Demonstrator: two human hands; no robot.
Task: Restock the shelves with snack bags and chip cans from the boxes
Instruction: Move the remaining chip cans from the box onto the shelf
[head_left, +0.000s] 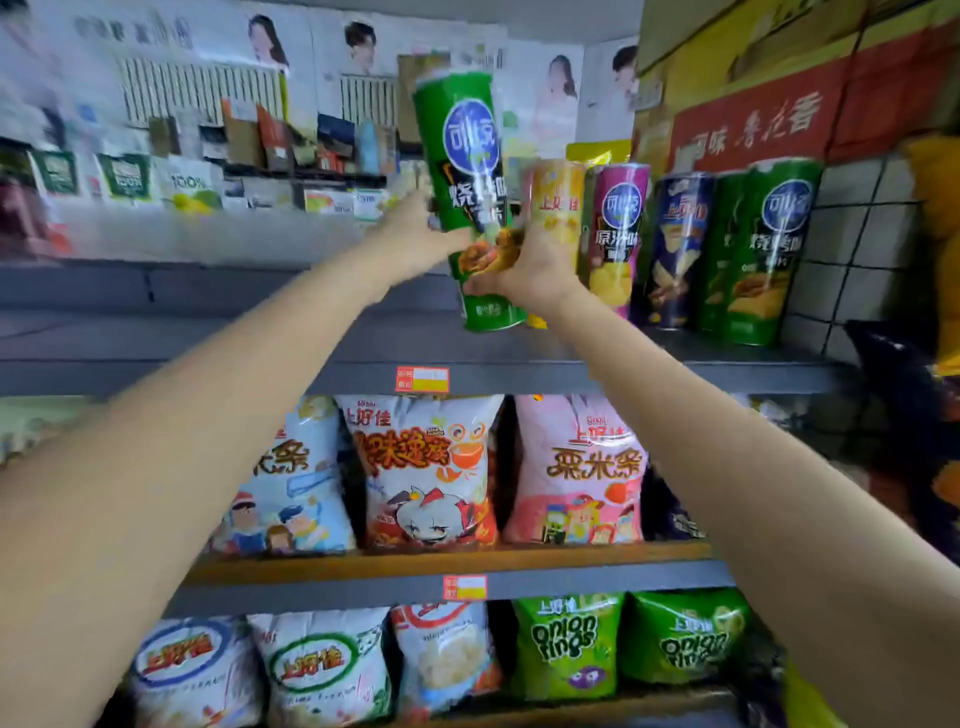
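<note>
A tall green chip can (467, 171) stands tilted over the top shelf (208, 358), its base near the shelf's front edge. My left hand (415, 236) grips its left side and my right hand (535, 267) grips its lower right side. Just behind my right hand stands a yellow chip can (556, 202). To the right of it, upright on the same shelf, are a purple can (618, 234), a dark blue can (680, 244) and two green cans (763, 249).
The middle shelf holds snack bags: pale blue (296, 488), white and red (426, 467), pink (576, 467). The bottom shelf has white bags (322, 665) and green onion ring bags (569, 644). Cardboard boxes (779, 78) sit above the cans; a tiled wall (857, 234) closes the right.
</note>
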